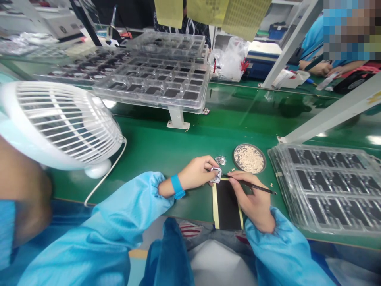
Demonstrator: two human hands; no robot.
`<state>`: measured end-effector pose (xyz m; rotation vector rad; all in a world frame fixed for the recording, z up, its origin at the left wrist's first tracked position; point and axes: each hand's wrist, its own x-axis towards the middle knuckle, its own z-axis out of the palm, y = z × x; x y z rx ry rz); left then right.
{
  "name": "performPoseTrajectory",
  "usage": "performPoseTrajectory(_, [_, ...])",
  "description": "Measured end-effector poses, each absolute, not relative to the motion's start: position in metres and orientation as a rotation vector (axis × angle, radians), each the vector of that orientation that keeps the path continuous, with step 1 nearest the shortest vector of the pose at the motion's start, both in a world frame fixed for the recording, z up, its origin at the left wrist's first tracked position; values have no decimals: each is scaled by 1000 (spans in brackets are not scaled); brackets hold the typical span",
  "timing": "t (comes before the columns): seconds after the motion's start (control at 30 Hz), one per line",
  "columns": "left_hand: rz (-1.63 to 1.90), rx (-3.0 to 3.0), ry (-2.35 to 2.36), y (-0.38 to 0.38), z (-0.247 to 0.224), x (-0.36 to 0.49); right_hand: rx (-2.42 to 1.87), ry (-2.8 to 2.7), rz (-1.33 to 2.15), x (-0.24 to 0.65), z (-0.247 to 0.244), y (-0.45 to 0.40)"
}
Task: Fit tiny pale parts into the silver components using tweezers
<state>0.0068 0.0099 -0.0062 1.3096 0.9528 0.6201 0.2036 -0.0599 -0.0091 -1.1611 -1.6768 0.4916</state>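
Note:
My left hand pinches a small, squarish white-rimmed part, which looks like a watch case, above the end of a black pad. In my right hand is a pair of dark tweezers, slanting with the tip close to the part's right side. Whether the tip touches it I cannot tell. Under both hands lies the black pad, edged with yellow tape. Beyond them sits a round dish full of tiny beige pieces. A small heap of silvery bits lies just past my left fingers.
A white fan stands at the left with its cable on the green bench. Stacked clear trays lie at the right. More compartment trays rest on a raised shelf. White posts rise from the bench. A co-worker's hands are at the far right.

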Motion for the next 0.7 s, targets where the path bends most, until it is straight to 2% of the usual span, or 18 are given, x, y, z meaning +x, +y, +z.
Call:
performPoseTrajectory(0.4, [711,1250,833,14,-2,7,-1151,-1479,694,209,-12,-63])
performPoseTrajectory(0.7, [734,1177,803,15,2,7,-1140,-1339,981,207,-12,-62])
